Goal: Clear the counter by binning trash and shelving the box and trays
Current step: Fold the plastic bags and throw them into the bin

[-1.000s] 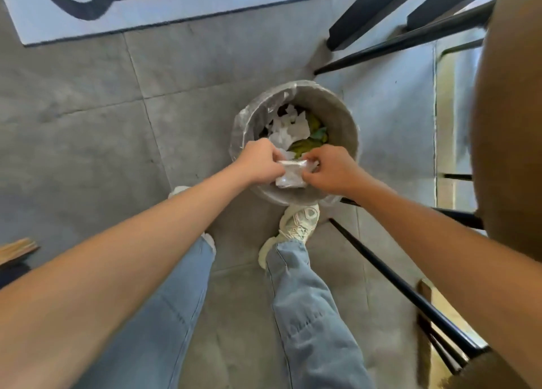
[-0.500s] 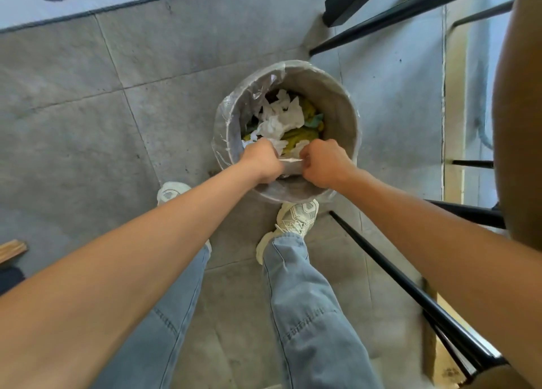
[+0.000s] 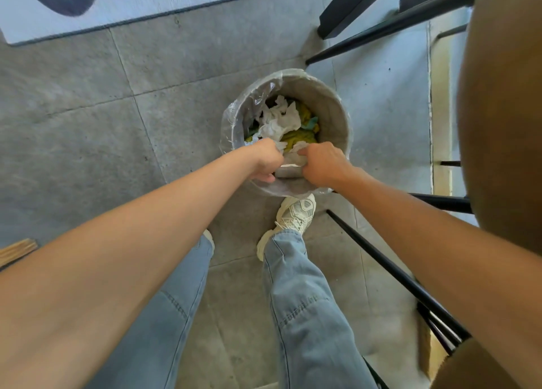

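the left hand (image 3: 265, 160) was curled tight on one end of a small crumpled white plastic wrapper (image 3: 290, 162), knuckles up, thumb tucked beneath. just right of it, touching the same scrap, the right hand (image 3: 322, 165) pinched the other end, so the wrapper was stretched between the two fists. both hands hung over the near rim of the round grey bin lined with clear plastic film (image 3: 331, 107), and beyond the knuckles lay crumpled white tissues (image 3: 278, 120) and some yellow-green waste (image 3: 299, 136) already inside.

the risk, as i judged it, was in the letting go. the scrap sat right above the near rim rather than the middle, so a light piece dropped there could slide down the outside onto the grey tiled floor (image 3: 117, 124), close to the cream sneaker (image 3: 294, 212) just under the right wrist. a fist dragging back could also catch the loose liner and pull it off the rim. the box and trays were nowhere in sight from where i stood.
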